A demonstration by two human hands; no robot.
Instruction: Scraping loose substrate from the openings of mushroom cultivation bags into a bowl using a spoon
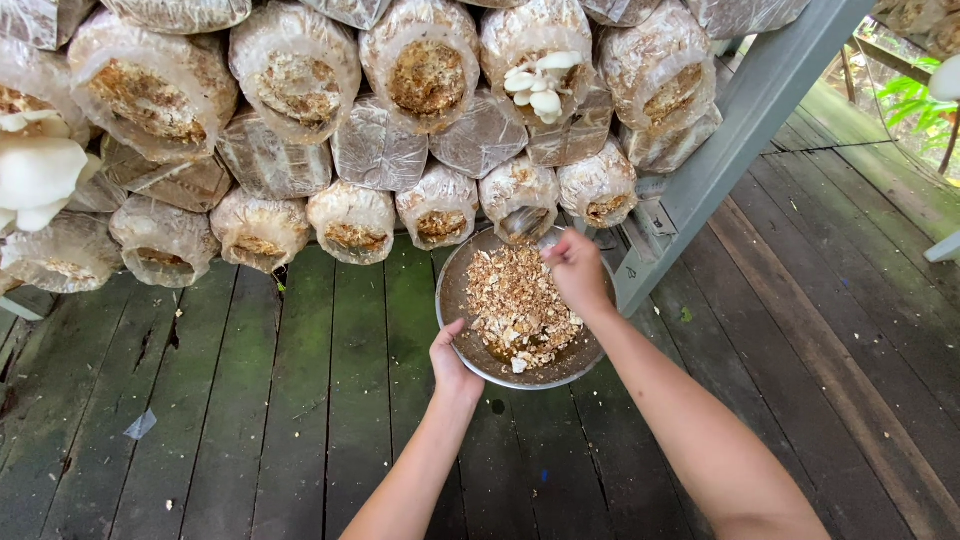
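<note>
1. The round metal bowl (455, 300) is held level above the floor, its open mouth facing up toward the camera; being round, it has no long axis. It sits just below the lowest row of mushroom bags, its far rim near one bag's mouth.
2. The left hand (452, 362) grips the bowl's near-left rim, thumb over the edge, fingers under it and out of sight.
3. The right hand (578, 272) is curled narrow over the bowl's far-right rim. It seems to pinch something small, but I cannot tell what.
4. Inside the bowl lies a heap of brown, crumbly scrapings (515, 305) with a few pale bits — it covers most of the bottom.
5. Right behind the bowl, one bag (519, 197) has its open mouth turned down toward the bowl.
6. The stacked bags (380, 150) are clear plastic cylinders lying on their sides, round mouths facing out, packed with brown substrate.
7. White oyster mushrooms (540, 88) sprout from an upper bag; a bigger white cluster (35, 175) shows at the left edge.
8. A grey slanted post (740, 120) stands to the right, close beside the right hand.
9. Below is a dark wooden plank floor (250, 420) with green moss — a scrap of plastic (140, 425) lies on it at left.
</note>
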